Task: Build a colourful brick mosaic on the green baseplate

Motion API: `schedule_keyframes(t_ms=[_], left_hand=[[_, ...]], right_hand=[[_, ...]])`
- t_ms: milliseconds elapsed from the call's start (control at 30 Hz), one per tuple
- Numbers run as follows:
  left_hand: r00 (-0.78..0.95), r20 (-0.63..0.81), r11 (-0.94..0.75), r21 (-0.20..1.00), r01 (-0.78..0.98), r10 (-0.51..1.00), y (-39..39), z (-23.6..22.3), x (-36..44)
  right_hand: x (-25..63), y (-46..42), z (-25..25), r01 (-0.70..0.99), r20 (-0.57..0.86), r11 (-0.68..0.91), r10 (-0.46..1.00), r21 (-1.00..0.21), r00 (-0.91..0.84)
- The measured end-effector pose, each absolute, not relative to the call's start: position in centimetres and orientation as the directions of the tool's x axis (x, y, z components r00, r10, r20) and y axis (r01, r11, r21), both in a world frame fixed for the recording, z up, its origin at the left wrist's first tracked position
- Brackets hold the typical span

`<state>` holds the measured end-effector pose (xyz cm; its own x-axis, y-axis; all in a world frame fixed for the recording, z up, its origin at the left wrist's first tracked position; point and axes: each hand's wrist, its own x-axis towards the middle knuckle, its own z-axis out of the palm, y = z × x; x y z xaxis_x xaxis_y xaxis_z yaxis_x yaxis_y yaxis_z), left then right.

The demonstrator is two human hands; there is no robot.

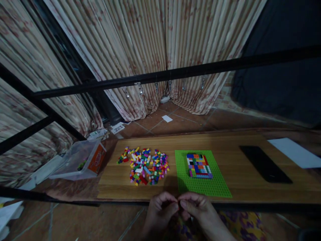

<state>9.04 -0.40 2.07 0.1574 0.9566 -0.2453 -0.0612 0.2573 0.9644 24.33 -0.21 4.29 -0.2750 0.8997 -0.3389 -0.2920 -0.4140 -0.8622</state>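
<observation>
My left hand and my right hand meet at the table's front edge, fingertips pinched together. A tiny reddish bit shows between them, but the fingers cover it too much to name it. Just beyond my right hand lies a green studded baseplate. On it sits a flat rectangular build of multicoloured toy bricks, with uneven colours across its top. A pile of loose toy bricks in many colours is spread on the wood to the left of the baseplate.
The wooden table carries a black flat panel and a white sheet on the right. A clear plastic box with an orange label stands off its left end. A black metal bar crosses before the curtains.
</observation>
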Motion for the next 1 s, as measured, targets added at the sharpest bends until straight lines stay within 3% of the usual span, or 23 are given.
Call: schedule_keyframes(t_ms=[100,167,333,467,667,800,1000], left_hand=[[0.165,-0.246,0.255,0.966,-0.038,0.955,-0.1,2.1,8.6],[0.073,-0.217,0.217,0.976,0.006,0.973,0.6,2.5,7.7],[-0.18,-0.011,0.072,0.939,0.335,0.984,4.5,3.9,3.7],[-0.156,0.152,-0.019,0.772,0.636,0.976,7.6,3.8,1.4],[-0.08,0.29,-0.084,0.512,0.855,0.954,9.9,2.8,1.0],[-0.061,0.28,-0.063,0.414,0.908,0.958,10.2,2.8,1.3],[-0.019,0.287,-0.093,0.372,0.924,0.958,10.2,2.1,1.2]], right_hand=[[25.3,-0.6,3.4,-0.357,-0.35,-0.409,0.911,-0.84,-0.219],[26.6,-0.4,3.1,-0.357,-0.364,-0.379,0.925,-0.854,-0.111],[31.7,1.9,3.2,-0.172,-0.265,-0.239,0.953,-0.956,0.146],[35.1,5.0,2.7,0.009,-0.092,-0.099,0.948,-0.995,0.304],[36.1,9.8,0.9,0.328,0.107,-0.027,0.918,-0.944,0.382],[35.1,12.2,-0.1,0.328,0.154,0.0,0.882,-0.945,0.445],[34.0,13.3,-1.3,0.355,0.183,0.016,0.878,-0.935,0.443]])
